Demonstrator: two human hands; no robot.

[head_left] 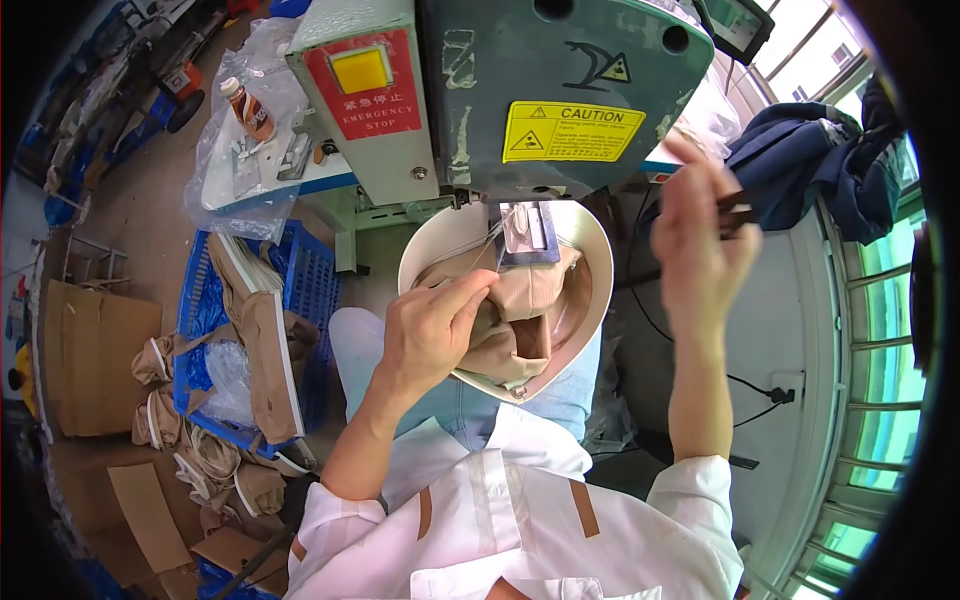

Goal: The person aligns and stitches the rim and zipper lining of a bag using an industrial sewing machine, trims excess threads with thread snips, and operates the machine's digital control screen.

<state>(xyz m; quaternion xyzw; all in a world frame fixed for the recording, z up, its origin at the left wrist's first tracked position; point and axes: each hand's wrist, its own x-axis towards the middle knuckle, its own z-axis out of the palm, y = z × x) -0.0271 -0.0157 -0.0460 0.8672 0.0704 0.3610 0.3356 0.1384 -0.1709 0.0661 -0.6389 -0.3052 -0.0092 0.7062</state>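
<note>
A beige fabric piece with a wide pale band around its edge [602, 300] hangs open under the head of an industrial sewing machine [480, 95], above the person's lap. The machine's clamp plate [525, 232] sits over the fabric's far side. My left hand [435, 325] is closed in a pinch beside the clamp, on thin pale threads [487, 248] that run up toward the needle area. Raised to the right of the machine, my right hand [700, 225] is smeared by motion. It is closed around a small dark tool [737, 212] whose kind I cannot make out.
A blue basket [318, 290] with beige pieces stands at left, more pieces [215, 465] beside it. A bottle [248, 110] is on the table at upper left. The machine carries an emergency stop button [360, 70]. Dark clothing [800, 150] lies at right, near a cable plug [783, 396].
</note>
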